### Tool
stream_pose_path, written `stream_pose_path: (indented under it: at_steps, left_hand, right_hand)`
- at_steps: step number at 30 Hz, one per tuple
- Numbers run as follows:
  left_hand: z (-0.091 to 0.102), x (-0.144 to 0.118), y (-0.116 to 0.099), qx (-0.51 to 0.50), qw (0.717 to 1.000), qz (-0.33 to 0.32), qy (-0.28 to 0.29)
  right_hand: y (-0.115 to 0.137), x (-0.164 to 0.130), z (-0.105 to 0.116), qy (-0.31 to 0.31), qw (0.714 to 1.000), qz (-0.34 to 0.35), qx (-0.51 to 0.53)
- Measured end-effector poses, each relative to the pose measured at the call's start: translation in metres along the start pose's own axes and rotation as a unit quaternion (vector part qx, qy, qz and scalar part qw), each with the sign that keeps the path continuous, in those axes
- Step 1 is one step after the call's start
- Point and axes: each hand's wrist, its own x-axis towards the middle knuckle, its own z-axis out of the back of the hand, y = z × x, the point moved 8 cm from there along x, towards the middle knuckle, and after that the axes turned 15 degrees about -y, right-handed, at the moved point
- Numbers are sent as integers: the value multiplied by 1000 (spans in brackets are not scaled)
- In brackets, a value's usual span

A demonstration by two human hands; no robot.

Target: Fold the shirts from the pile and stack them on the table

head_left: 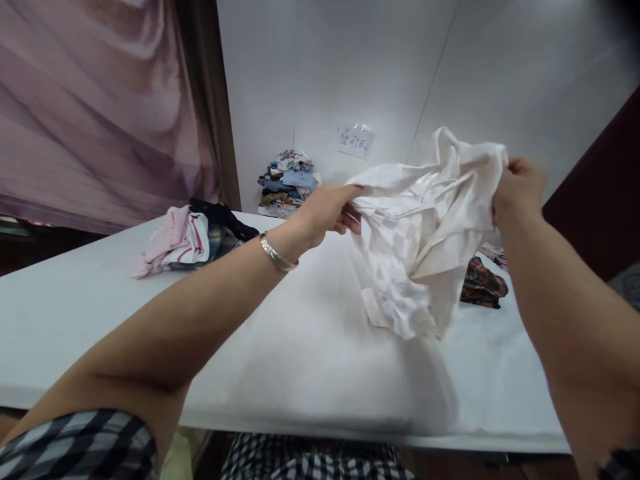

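A crumpled white shirt [425,233] hangs in the air over the table, stretched between my two hands. My left hand [330,212] pinches its left edge, thumb on top and fingers curled beneath. At the upper right corner of the cloth, my right hand [520,187] is closed around the fabric and slightly blurred. The shirt's lower end dangles loose above the white tabletop [320,360], and its folds hide which parts I hold.
Loose clothes, including a pink garment [167,240], lie at the table's left. A tall pile of folded clothes [287,183] stands at the back. Folded plaid clothes [483,283] sit to the right, partly behind the shirt. A paper sign [355,140] hangs on the wall.
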Motion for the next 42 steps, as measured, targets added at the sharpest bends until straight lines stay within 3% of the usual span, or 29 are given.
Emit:
stream_pose_path:
  at_steps: [2, 4, 7, 9, 11, 13, 15, 17, 19, 22, 25, 28, 32, 35, 39, 42]
  left_hand:
    - [1, -7, 14, -45, 998, 39, 14]
    - [11, -8, 41, -99, 991, 94, 1]
    - [41, -9, 103, -154, 964, 206, -67]
    - [69, -19, 152, -172, 937, 273, -135]
    - [99, -37, 200, -184, 904, 322, -213]
    - [123, -62, 245, -183, 870, 369, -272]
    - [137, -85, 280, -169, 852, 403, -287]
    - [141, -98, 298, -146, 865, 397, -271]
    - [144, -102, 300, -85, 899, 346, -254]
    - [143, -103, 286, 103, 942, 230, -220]
    - [128, -106, 264, 267, 950, 77, -142]
    - [100, -117, 250, 335, 939, -72, -33]
    - [68, -124, 251, 434, 883, -155, 84]
    - [59, -114, 248, 500, 844, -150, 118]
    - [77, -102, 221, 509, 843, -163, 55]
    - [96, -112, 217, 508, 850, -137, 35]
  right_hand:
    - [-6, -9, -35, 11, 999, 23, -29]
    - [-24, -36, -80, 59, 997, -11, -45]
    - [-62, -109, -144, 193, 971, -138, -31]
    - [-81, -165, -167, 273, 937, -216, -18]
    - [-93, -212, -168, 326, 915, -235, -25]
    - [-102, -253, -152, 378, 893, -238, -47]
    - [-109, -290, -121, 440, 859, -251, -73]
    - [-111, -320, -80, 490, 833, -240, -96]
    - [-106, -337, -33, 507, 833, -190, -115]
    - [-96, -353, 36, 514, 839, -112, -141]
    - [-92, -368, 90, 541, 824, -34, -168]
    - [-97, -382, 118, 581, 790, 54, -185]
    - [-103, -381, 114, 578, 787, 111, -182]
    - [-102, -366, 95, 548, 812, 64, -190]
    - [-91, -344, 80, 490, 847, -56, -196]
    - [-84, -347, 72, 525, 826, -80, -188]
